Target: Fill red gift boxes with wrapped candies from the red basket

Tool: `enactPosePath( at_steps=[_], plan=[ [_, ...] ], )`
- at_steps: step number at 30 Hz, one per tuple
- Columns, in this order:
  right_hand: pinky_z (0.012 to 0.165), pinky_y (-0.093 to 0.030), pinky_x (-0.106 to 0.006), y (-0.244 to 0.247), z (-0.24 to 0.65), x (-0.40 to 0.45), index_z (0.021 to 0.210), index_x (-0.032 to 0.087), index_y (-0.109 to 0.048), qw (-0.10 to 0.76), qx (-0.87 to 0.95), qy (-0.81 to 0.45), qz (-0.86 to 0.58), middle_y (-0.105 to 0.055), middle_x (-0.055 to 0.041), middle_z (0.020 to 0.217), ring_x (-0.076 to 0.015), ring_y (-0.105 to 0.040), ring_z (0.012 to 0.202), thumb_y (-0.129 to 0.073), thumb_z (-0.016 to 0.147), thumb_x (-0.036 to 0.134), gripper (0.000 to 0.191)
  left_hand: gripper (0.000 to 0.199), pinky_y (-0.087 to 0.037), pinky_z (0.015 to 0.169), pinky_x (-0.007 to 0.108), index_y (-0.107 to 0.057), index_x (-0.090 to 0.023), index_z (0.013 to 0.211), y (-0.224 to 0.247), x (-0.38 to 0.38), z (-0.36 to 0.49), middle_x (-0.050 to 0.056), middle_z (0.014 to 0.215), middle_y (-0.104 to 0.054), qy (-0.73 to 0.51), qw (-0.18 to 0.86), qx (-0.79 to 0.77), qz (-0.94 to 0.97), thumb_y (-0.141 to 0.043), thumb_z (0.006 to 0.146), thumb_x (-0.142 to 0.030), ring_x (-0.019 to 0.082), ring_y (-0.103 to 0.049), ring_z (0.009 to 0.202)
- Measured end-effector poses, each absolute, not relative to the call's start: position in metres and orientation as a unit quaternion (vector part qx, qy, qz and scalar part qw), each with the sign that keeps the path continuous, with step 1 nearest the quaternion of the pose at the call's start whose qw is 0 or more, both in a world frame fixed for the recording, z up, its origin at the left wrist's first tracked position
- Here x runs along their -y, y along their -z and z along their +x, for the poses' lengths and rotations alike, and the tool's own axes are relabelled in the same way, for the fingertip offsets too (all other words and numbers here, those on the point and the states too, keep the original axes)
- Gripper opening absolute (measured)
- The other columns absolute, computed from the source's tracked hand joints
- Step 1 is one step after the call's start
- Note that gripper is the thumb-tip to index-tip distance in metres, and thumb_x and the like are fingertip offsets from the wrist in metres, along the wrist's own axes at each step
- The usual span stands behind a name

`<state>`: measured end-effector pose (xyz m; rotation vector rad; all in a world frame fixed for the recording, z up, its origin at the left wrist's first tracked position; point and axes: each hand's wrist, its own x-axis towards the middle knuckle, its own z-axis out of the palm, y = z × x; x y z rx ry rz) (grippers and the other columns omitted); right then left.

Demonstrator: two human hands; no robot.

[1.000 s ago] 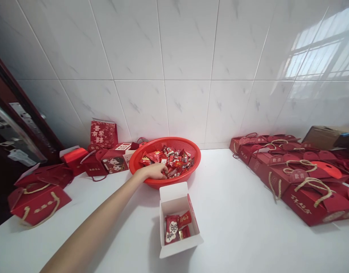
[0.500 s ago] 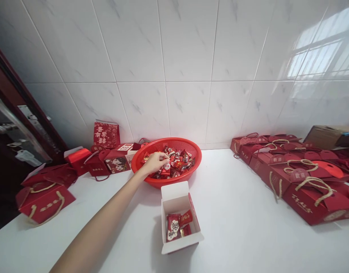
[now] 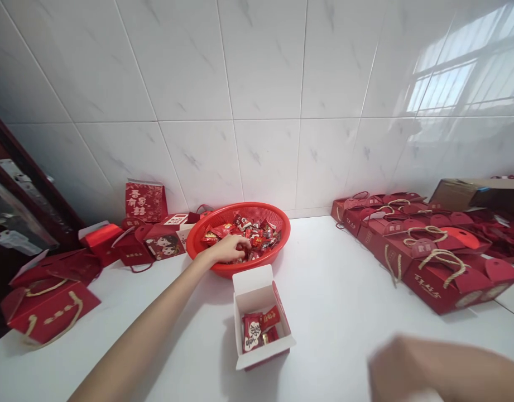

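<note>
My left hand (image 3: 230, 248) is down in the red plastic basket (image 3: 197, 231), over the wrapped candies (image 3: 265, 231). Its fingers are curled closed, and what they hold, if anything, is hidden. In front of the basket stands an opened white-lined box (image 3: 251, 279) with its flaps up. Several red-wrapped candies (image 3: 253, 332) lie at the bottom of it. My right hand (image 3: 393, 363) hangs low on the right, over the table, apart from the box and smeared by motion.
Closed red gift boxes (image 3: 428, 279) with rope handles stand in rows on the right. More red boxes (image 3: 58, 304) are on the left, near a dark door frame (image 3: 30, 184). An open brown carton (image 3: 457, 195) is at the far right, and a tiled wall (image 3: 265, 156) runs behind.
My right hand has come into view at the lower right. My left hand has sunk slightly among the candies, its fingers more curled. The view has swung a little to the right.
</note>
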<state>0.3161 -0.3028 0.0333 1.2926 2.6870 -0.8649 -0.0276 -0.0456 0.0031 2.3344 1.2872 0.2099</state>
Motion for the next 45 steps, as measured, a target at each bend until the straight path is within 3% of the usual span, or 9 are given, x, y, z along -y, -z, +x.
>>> enactPosePath(
  at_steps=[3, 7, 12, 17, 21, 27, 34, 39, 45],
  plan=[
    [0.081, -0.056, -0.028, -0.047, 0.289, 0.231, 0.096, 0.028, -0.073, -0.177, -0.852, 0.297, 0.392, -0.074, -0.0031, 0.091, -0.0152, -0.07, 0.085, -0.054, 0.093, 0.042, 0.024, 0.057, -0.051, 0.087, 0.029, -0.065, -0.018, 0.126, -0.006, 0.048, -0.025, 0.008, 0.121, -0.071, -0.052, 0.263, -0.426, 0.864, -0.061, 0.07, -0.028, 0.026, -0.066, 0.106],
    [0.083, -0.051, -0.027, -0.034, 0.231, 0.135, 0.094, 0.019, -0.071, -0.334, -0.821, 0.229, 0.402, -0.074, -0.0046, 0.099, -0.0156, -0.068, 0.089, -0.05, 0.088, 0.014, 0.022, 0.05, -0.048, 0.081, 0.026, -0.07, -0.022, 0.117, -0.006, 0.049, -0.024, 0.007, 0.113, -0.072, -0.012, 0.224, -0.416, 0.881, -0.063, 0.068, -0.024, 0.025, -0.065, 0.099],
    [0.083, -0.047, -0.027, -0.014, 0.179, 0.078, 0.101, 0.019, -0.072, -0.213, -0.831, 0.191, 0.478, -0.074, -0.0051, 0.109, -0.0212, -0.066, 0.103, -0.054, 0.084, 0.011, 0.026, 0.024, -0.043, 0.062, 0.025, -0.071, -0.018, 0.088, 0.003, 0.044, -0.028, 0.001, 0.077, -0.069, -0.007, 0.244, -0.421, 0.874, -0.059, 0.067, -0.024, 0.02, -0.06, 0.072],
    [0.08, -0.045, -0.028, -0.021, 0.171, 0.069, 0.129, 0.028, -0.063, -0.087, -0.823, 0.178, 0.532, -0.068, -0.0044, 0.127, -0.0255, -0.063, 0.113, -0.061, 0.08, 0.018, 0.05, 0.037, -0.047, 0.063, 0.028, -0.07, -0.017, 0.1, 0.009, 0.039, -0.032, 0.004, 0.085, -0.073, -0.06, 0.298, -0.454, 0.838, -0.062, 0.065, -0.026, 0.023, -0.064, 0.074],
    [0.08, -0.045, -0.029, -0.024, 0.171, 0.067, 0.126, 0.032, -0.065, -0.054, -0.827, 0.185, 0.529, -0.069, -0.0028, 0.123, -0.0258, -0.063, 0.112, -0.069, 0.078, 0.028, 0.048, 0.038, -0.049, 0.075, 0.029, -0.071, -0.017, 0.104, 0.006, 0.04, -0.031, 0.005, 0.093, -0.076, -0.101, 0.249, -0.459, 0.847, -0.061, 0.068, -0.023, 0.024, -0.067, 0.087],
    [0.074, -0.042, -0.029, -0.02, 0.165, 0.069, 0.093, 0.028, -0.073, -0.072, -0.808, 0.172, 0.558, -0.074, -0.0014, 0.097, -0.0222, -0.067, 0.096, -0.064, 0.084, 0.031, 0.013, 0.022, -0.049, 0.072, 0.031, -0.07, -0.016, 0.086, -0.001, 0.045, -0.026, 0.007, 0.085, -0.075, -0.158, 0.207, -0.478, 0.839, -0.054, 0.08, -0.031, 0.024, -0.067, 0.08],
    [0.07, -0.042, -0.032, -0.014, 0.158, 0.066, 0.109, 0.018, -0.061, -0.148, -0.745, 0.127, 0.638, -0.07, -0.0123, 0.109, -0.026, -0.066, 0.1, -0.038, 0.1, 0.03, 0.028, 0.039, -0.051, 0.082, 0.031, -0.071, -0.016, 0.107, 0.002, 0.044, -0.03, 0.01, 0.105, -0.076, -0.005, 0.2, -0.513, 0.835, -0.06, 0.07, -0.019, 0.027, -0.069, 0.095],
    [0.069, -0.042, -0.03, -0.012, 0.157, 0.067, 0.112, 0.016, -0.055, -0.175, -0.712, 0.117, 0.67, -0.07, -0.0115, 0.11, -0.0247, -0.066, 0.102, -0.042, 0.096, 0.02, 0.021, 0.061, -0.045, 0.103, 0.033, -0.066, -0.021, 0.127, 0.005, 0.044, -0.029, 0.01, 0.138, -0.062, 0.085, 0.146, -0.491, 0.855, -0.063, 0.067, -0.017, 0.03, -0.057, 0.125],
    [0.074, -0.045, -0.032, -0.01, 0.158, 0.069, 0.117, 0.017, -0.054, -0.146, -0.745, 0.092, 0.644, -0.07, -0.0121, 0.112, -0.0262, -0.066, 0.106, -0.045, 0.093, 0.02, 0.026, 0.05, -0.051, 0.082, 0.029, -0.07, -0.021, 0.116, -0.003, 0.048, -0.023, 0.006, 0.109, -0.075, 0.138, 0.146, -0.49, 0.848, -0.057, 0.068, -0.016, 0.027, -0.068, 0.099]
  ],
)
